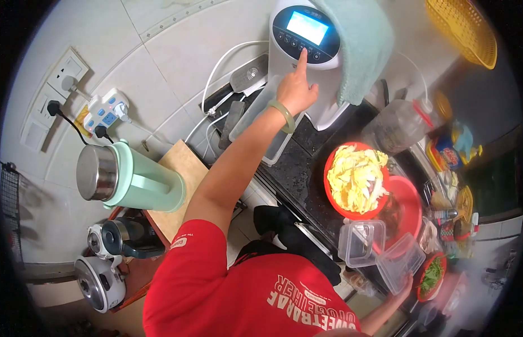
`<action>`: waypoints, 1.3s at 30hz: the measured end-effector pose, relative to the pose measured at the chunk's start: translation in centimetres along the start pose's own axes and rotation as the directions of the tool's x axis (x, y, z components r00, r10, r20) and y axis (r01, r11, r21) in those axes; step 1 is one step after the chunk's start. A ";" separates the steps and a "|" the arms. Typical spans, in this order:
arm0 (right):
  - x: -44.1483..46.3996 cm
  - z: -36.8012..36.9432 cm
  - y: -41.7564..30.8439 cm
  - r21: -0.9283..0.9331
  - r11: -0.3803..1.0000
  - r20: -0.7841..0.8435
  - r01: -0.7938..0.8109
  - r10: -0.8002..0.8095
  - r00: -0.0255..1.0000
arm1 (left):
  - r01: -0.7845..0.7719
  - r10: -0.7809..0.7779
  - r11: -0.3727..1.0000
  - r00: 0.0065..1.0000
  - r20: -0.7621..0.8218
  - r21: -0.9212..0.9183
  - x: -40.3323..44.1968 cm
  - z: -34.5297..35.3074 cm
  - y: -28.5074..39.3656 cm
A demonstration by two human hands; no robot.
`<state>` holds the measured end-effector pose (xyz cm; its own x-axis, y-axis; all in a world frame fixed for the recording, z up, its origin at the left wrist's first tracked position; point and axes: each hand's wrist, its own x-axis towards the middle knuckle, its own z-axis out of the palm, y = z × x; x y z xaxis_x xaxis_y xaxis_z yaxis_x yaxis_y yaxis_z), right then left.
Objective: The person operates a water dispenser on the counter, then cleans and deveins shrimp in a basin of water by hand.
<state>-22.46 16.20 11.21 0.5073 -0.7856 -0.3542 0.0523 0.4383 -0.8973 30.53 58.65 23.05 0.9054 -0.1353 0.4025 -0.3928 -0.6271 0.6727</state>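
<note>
My left hand (298, 90) reaches up to a white countertop appliance (278, 56). Its index finger is stretched out and touches the round black button panel (295, 45), below a lit screen. The thumb stands apart, and that hand holds nothing. A pale green towel (365, 50) drapes over the appliance's right side. At the lower right, my right hand (405, 292) grips a clear plastic container (399, 264) by its edge; the fingers are partly hidden. Touching it is another clear container (362, 241). Chopped yellow-white leaves (357, 177) fill a red bowl (330, 188) nearby.
A pink basin (410, 202) and a large clear jug (393, 126) crowd the counter. A bowl of green vegetables (433, 275) sits beyond my right hand. To the left are a mint-green thermos pitcher (143, 180), a rice cooker (101, 283) and a power strip (107, 112) with cords.
</note>
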 end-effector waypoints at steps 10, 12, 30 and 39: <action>0.9 -0.8 0.3 0.022 1.000 0.015 -0.003 0.003 1.000 | -0.028 0.025 0.999 0.996 0.081 0.037 0.3 0.6 -0.1; 1.4 -1.4 0.3 -0.007 0.999 0.005 -0.035 0.035 0.999 | -0.022 0.024 0.999 0.997 0.076 -0.030 0.3 0.3 -0.2; 1.7 -1.5 0.3 0.011 1.000 -0.024 -0.007 0.007 1.000 | -0.012 0.013 0.994 1.000 0.002 -0.110 -0.9 -0.4 -1.0; 1.5 -1.8 0.3 0.008 1.000 0.006 -0.002 0.002 1.000 | -0.029 0.029 0.995 1.000 -0.004 -0.092 0.4 0.1 -0.4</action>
<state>-23.20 14.37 9.96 0.5128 -0.7819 -0.3545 0.0577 0.4434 -0.8945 31.01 58.73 22.87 0.8929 -0.1503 0.4243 -0.4323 -0.5493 0.7151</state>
